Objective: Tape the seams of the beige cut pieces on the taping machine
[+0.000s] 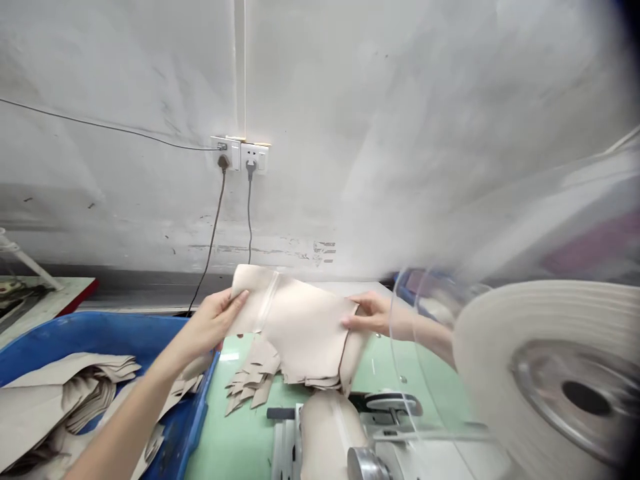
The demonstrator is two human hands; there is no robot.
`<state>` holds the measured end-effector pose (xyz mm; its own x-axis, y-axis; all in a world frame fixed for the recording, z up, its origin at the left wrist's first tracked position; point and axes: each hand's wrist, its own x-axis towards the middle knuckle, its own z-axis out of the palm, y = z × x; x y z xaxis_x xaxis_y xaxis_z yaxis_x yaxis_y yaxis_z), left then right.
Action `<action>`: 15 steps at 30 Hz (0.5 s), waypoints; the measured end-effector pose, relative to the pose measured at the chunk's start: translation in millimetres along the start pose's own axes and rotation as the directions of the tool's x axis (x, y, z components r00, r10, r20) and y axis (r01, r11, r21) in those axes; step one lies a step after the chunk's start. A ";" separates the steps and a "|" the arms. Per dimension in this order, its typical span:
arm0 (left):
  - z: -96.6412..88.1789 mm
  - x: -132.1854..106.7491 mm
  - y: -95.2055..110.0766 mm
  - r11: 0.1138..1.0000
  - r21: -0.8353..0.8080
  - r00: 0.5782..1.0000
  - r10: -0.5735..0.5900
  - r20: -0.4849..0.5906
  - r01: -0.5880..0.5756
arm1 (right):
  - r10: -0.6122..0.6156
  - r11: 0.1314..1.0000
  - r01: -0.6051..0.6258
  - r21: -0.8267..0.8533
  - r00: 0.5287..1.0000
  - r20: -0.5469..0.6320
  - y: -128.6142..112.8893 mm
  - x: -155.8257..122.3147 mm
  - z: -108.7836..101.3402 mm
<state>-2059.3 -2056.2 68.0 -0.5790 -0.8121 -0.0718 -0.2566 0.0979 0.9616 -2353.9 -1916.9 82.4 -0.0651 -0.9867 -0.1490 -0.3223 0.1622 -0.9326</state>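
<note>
A beige sheet of material [305, 320] with a pale strip of tape across its left part is held up by both hands above the green table. My left hand [220, 317] pinches its left edge, thumb on top. On the right edge, the fingers and thumb of my right hand [367, 313] close on the sheet. Beneath it lie several beige cut pieces [253, 377], stacked and fanned out. Another taped beige piece [330, 427] lies over the machine [387, 460] at the bottom.
At the left stands a blue tub [203, 417] with beige pieces [45, 400] inside. A large roll of pale tape [483, 333] fills the right side. Behind, cords hang from wall sockets [254, 159]. The green tabletop [220, 440] shows around the machine.
</note>
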 end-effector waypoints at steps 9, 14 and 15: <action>116.2 96.7 -114.2 0.967 0.117 0.964 -0.207 -0.168 0.228 | 0.221 0.960 -0.244 -0.133 0.961 -0.166 137.3 16.5 -45.6; 133.7 82.7 -207.3 0.810 0.327 0.867 -0.398 -0.300 0.486 | 0.091 0.964 -0.162 -0.209 0.946 -0.310 174.9 8.4 -37.4; 132.2 78.2 -221.5 0.748 0.385 0.838 -0.440 -0.323 0.541 | 0.051 0.964 -0.136 -0.227 0.937 -0.345 171.1 7.5 -42.0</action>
<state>-2150.2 -2065.4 -185.7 -0.1223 -0.9093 -0.3977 -0.8031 -0.1448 0.5780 -2449.2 -1896.0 -64.5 -0.4033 -0.9120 -0.0743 -0.5160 0.2938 -0.8046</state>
